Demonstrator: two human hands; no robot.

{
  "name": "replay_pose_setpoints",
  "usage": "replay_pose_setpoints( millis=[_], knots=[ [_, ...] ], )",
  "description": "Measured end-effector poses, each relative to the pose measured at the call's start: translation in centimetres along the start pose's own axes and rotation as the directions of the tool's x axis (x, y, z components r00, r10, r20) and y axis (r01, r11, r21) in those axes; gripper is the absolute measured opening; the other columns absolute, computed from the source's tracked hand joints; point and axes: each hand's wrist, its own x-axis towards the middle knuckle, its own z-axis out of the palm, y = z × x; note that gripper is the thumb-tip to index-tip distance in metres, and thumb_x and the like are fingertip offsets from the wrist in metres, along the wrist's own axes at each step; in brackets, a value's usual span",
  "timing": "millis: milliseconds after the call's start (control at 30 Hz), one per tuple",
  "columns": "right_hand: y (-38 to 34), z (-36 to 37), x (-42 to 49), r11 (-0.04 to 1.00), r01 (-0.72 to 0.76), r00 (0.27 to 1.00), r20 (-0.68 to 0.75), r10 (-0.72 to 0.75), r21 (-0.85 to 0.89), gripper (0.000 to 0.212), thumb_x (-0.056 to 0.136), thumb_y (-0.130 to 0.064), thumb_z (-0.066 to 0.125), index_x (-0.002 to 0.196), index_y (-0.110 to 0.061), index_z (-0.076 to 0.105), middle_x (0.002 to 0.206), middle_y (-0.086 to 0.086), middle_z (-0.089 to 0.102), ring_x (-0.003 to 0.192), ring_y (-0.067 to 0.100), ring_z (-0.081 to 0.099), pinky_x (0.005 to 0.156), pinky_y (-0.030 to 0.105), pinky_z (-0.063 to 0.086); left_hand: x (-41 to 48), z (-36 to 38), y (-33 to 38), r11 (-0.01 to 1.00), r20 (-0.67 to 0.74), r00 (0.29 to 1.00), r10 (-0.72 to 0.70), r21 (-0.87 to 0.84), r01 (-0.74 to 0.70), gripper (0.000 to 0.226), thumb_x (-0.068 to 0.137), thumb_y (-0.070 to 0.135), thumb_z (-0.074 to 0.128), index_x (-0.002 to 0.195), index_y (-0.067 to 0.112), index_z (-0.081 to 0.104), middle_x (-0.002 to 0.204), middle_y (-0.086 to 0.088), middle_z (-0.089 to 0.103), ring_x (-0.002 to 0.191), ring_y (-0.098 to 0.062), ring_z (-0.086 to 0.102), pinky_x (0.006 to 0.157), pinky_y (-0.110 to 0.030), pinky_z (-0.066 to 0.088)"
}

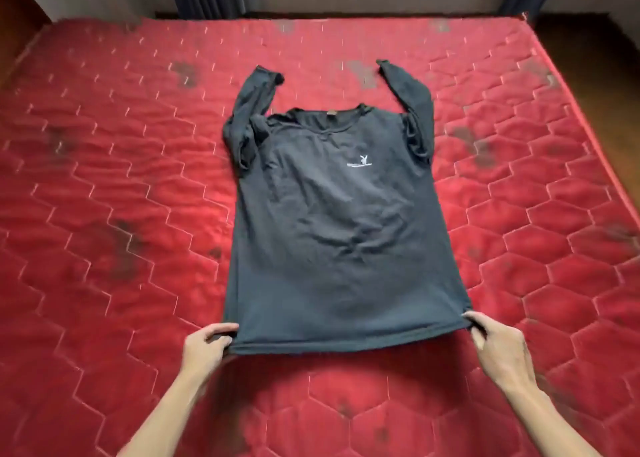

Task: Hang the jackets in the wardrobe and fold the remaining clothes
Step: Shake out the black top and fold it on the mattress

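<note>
On the head feed I see the shirt (332, 231) lying front up mid-mattress (104, 179), collar far, both sleeves pointing farther. The left hand (207, 346) pinches the near-left hem corner and the right hand (498, 346) the near-right. I judge this is to stretch the thin, limp knit flat for folding. The mattress is glossy red, hexagon-quilted and blotched.
</note>
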Motion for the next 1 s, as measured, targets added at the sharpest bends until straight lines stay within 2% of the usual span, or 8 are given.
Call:
replay_pose_setpoints(
  millis=[100, 167, 267, 500, 633, 767, 933, 1000],
  knots=[
    [2.3, 2.1, -3.0, 0.999, 0.01, 1.0, -0.01, -0.009, 0.033, 0.033, 0.086, -0.005, 0.07, 0.113, -0.024, 0.076, 0.099, 0.018, 0.075, 0.086, 0.038, 0.073, 0.073, 0.045, 0.055, -2.3, 0.8, -4.0, 0.989, 0.0, 0.994, -0.113, -0.094, 0.113, 0.026, 0.092, -0.015, 0.053, 0.096, 0.003, 0.071, 0.088, -0.016, 0.069, 0.063, -0.011, 0.069, 0.052, -0.014, 0.055],
    [3.6, 2.8, -4.6, 0.998, 0.013, 1.0, 0.0, -0.013, 0.055, 0.033, 0.088, -0.008, 0.068, 0.114, -0.027, 0.076, 0.1, 0.016, 0.076, 0.088, 0.037, 0.072, 0.074, 0.044, 0.054, -4.1, 1.0, -5.8, 0.982, -0.021, 0.99, -0.139, -0.13, 0.136, 0.025, 0.095, -0.013, 0.049, 0.098, 0.002, 0.069, 0.087, -0.017, 0.068, 0.062, -0.013, 0.07, 0.052, -0.015, 0.056],
    [5.5, 3.8, -6.9, 0.999, -0.003, 1.0, 0.028, 0.001, 0.046, 0.033, 0.089, -0.012, 0.066, 0.115, -0.031, 0.074, 0.102, 0.015, 0.076, 0.092, 0.037, 0.071, 0.075, 0.043, 0.052, -6.5, 0.9, -7.5, 0.98, -0.051, 0.988, -0.147, -0.142, 0.139, 0.025, 0.095, -0.011, 0.05, 0.102, 0.0, 0.07, 0.092, -0.019, 0.069, 0.073, -0.019, 0.068, 0.054, -0.015, 0.056],
    [11.7, 3.9, -13.7, 0.997, -0.029, 0.999, 0.027, 0.027, 0.07, 0.035, 0.091, -0.012, 0.063, 0.119, -0.032, 0.072, 0.105, 0.019, 0.074, 0.095, 0.041, 0.068, 0.08, 0.044, 0.052, -13.7, -0.9, -12.5, 0.976, -0.121, 0.984, -0.131, -0.192, 0.106, 0.022, 0.095, -0.008, 0.052, 0.102, 0.0, 0.071, 0.094, -0.018, 0.07, 0.074, -0.022, 0.068, 0.053, -0.015, 0.057],
    [16.5, 2.9, -18.4, 0.999, -0.035, 0.998, 0.043, 0.034, 0.034, 0.035, 0.092, -0.015, 0.062, 0.117, -0.037, 0.072, 0.108, 0.012, 0.075, 0.098, 0.037, 0.068, 0.081, 0.042, 0.052, -18.6, -2.6, -16.7, 0.97, -0.144, 0.978, -0.152, -0.213, 0.119, 0.021, 0.095, -0.007, 0.053, 0.103, -0.001, 0.071, 0.092, -0.019, 0.07, 0.074, -0.023, 0.068, 0.056, -0.017, 0.058],
    [21.2, 2.7, -24.0, 0.998, -0.061, 0.994, 0.09, 0.061, 0.003, 0.035, 0.093, -0.016, 0.061, 0.117, -0.039, 0.071, 0.108, 0.013, 0.075, 0.099, 0.038, 0.068, 0.082, 0.044, 0.052, -23.4, -3.4, -21.6, 0.961, -0.143, 0.964, -0.222, -0.198, 0.192, 0.021, 0.093, -0.008, 0.055, 0.101, -0.001, 0.073, 0.097, -0.021, 0.071, 0.077, -0.026, 0.07, 0.061, -0.02, 0.059],
    [25.1, 4.0, -30.3, 0.989, -0.145, 0.977, 0.159, 0.14, 0.019, 0.034, 0.095, -0.016, 0.059, 0.116, -0.039, 0.072, 0.103, 0.014, 0.074, 0.094, 0.038, 0.067, 0.081, 0.042, 0.051, -28.3, -3.1, -26.5, 0.943, -0.152, 0.936, -0.318, -0.156, 0.295, 0.024, 0.093, -0.006, 0.056, 0.09, 0.009, 0.074, 0.096, -0.017, 0.073, 0.077, -0.023, 0.071, 0.057, -0.019, 0.059],
    [25.8, 4.5, -31.8, 0.985, -0.169, 0.97, 0.18, 0.164, 0.018, 0.033, 0.095, -0.016, 0.058, 0.116, -0.039, 0.072, 0.102, 0.015, 0.074, 0.092, 0.038, 0.066, 0.08, 0.042, 0.051, -29.4, -2.9, -27.8, 0.933, -0.145, 0.926, -0.348, -0.149, 0.327, 0.024, 0.094, -0.005, 0.058, 0.088, 0.012, 0.075, 0.097, -0.017, 0.074, 0.079, -0.023, 0.073, 0.063, -0.024, 0.06]
  ],
)
